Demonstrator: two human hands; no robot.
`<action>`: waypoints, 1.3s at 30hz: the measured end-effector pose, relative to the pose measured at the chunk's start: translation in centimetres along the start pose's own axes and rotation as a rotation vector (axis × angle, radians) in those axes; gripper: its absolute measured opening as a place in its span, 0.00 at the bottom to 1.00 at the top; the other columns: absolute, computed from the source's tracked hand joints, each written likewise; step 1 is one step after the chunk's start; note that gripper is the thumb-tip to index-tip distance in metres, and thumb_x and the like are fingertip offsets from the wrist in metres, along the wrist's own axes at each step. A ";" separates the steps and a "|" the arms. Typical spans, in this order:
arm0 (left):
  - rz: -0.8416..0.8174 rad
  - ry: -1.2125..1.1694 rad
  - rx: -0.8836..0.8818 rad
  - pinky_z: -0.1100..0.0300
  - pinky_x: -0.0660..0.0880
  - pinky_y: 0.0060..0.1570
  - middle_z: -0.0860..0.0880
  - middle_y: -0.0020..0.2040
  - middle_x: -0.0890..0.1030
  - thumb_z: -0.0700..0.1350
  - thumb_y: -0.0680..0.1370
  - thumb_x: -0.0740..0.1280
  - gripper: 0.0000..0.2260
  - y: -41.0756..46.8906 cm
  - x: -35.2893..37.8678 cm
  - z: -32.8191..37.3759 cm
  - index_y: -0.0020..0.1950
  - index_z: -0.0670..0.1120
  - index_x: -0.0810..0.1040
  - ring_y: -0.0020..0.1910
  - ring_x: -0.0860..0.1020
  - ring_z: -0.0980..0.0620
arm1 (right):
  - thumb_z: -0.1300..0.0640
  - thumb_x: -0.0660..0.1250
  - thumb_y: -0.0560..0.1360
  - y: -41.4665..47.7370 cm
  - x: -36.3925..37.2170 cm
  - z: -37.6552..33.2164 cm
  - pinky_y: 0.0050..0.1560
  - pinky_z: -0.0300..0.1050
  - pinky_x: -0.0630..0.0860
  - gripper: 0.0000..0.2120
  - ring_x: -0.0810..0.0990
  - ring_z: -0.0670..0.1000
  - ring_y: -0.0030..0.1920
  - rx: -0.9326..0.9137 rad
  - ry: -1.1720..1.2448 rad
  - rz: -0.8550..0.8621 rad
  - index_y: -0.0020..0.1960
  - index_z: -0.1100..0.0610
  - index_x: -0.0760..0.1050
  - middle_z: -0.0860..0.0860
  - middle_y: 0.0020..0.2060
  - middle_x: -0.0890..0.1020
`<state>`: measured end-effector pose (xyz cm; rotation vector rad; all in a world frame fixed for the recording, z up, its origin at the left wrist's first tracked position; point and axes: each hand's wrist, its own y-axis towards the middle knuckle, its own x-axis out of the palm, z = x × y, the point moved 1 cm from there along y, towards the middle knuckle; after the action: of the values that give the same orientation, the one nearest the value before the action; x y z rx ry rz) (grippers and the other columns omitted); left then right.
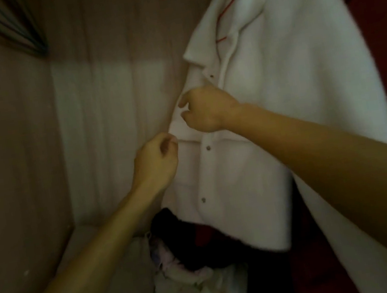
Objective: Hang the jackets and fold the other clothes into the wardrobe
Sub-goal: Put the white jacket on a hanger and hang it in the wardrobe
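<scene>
**A:** Where do we have the jacket [291,80]?

**B:** It hangs in the wardrobe [116,95], toward the top right corner, front facing us and collar open. Under its hem, a pile [196,280] of loose clothes lies on the wardrobe floor.

**A:** And our 2 hands?

**B:** Our left hand [157,162] is curled, with thumb and forefinger pinching the left edge of the front panel. Our right hand [204,111] is curled against the same panel just above it. We cannot tell whether it grasps any cloth, because the fingertips blur into the white.

**A:** How will the jacket handle?

**B:** We judge it to be fleece: soft, thick, light and not stiff. It will likely sag and swing wherever we tug. A hard pull might slide it off whatever carries it.

**A:** So where do we take hold?

**B:** At the front edges beside the 3 snaps [208,147], where the cloth looks doubled and firmer. We pinch each side close to a snap and pull level.
</scene>
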<state>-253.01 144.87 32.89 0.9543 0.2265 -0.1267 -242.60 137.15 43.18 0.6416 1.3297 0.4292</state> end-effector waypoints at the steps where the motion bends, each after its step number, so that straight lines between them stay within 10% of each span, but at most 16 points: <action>1: 0.024 0.014 0.010 0.72 0.68 0.36 0.56 0.45 0.79 0.46 0.80 0.60 0.07 -1.0 -0.4 0.4 0.51 0.52 0.78 0.41 0.76 0.57 | 0.52 0.62 0.76 -1.1 0.5 -0.2 0.61 0.50 0.73 0.19 0.76 0.57 0.60 -0.002 0.042 -0.018 0.66 0.54 0.73 0.55 0.61 0.78; 16: -0.131 0.083 -0.043 0.65 0.72 0.51 0.55 0.52 0.79 0.47 0.80 0.60 0.09 -23.5 -2.0 5.3 0.57 0.50 0.77 0.50 0.76 0.61 | 0.53 0.62 0.78 -26.1 2.2 -2.6 0.62 0.39 0.69 0.17 0.74 0.47 0.60 0.012 0.647 0.065 0.67 0.51 0.72 0.49 0.62 0.77; 20: -0.181 0.048 -0.104 0.77 0.68 0.47 0.66 0.53 0.75 0.50 0.80 0.60 0.08 -27.8 -2.6 6.1 0.57 0.59 0.74 0.53 0.72 0.70 | 0.54 0.64 0.78 -32.9 2.7 -2.3 0.58 0.25 0.65 0.16 0.73 0.37 0.59 0.115 0.755 0.113 0.65 0.50 0.74 0.42 0.59 0.77; 29: -0.409 -0.043 -0.112 0.80 0.63 0.50 0.60 0.57 0.75 0.55 0.77 0.58 0.16 -34.5 -3.3 6.8 0.61 0.52 0.75 0.54 0.71 0.68 | 0.55 0.64 0.78 -45.2 3.5 -2.0 0.56 0.26 0.68 0.13 0.75 0.36 0.57 0.470 0.704 0.153 0.62 0.50 0.77 0.41 0.57 0.79; 39: -0.770 -0.085 0.072 0.48 0.74 0.56 0.46 0.59 0.77 0.59 0.78 0.54 0.24 -44.9 -1.2 7.6 0.63 0.45 0.76 0.57 0.76 0.45 | 0.44 0.57 0.78 -58.7 1.7 -7.3 0.55 0.24 0.67 0.19 0.76 0.39 0.55 0.754 0.359 -0.071 0.62 0.52 0.77 0.46 0.57 0.80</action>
<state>-262.43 112.93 1.78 0.8888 0.5051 -0.8853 -253.49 95.16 2.98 1.1696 1.8662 -0.0421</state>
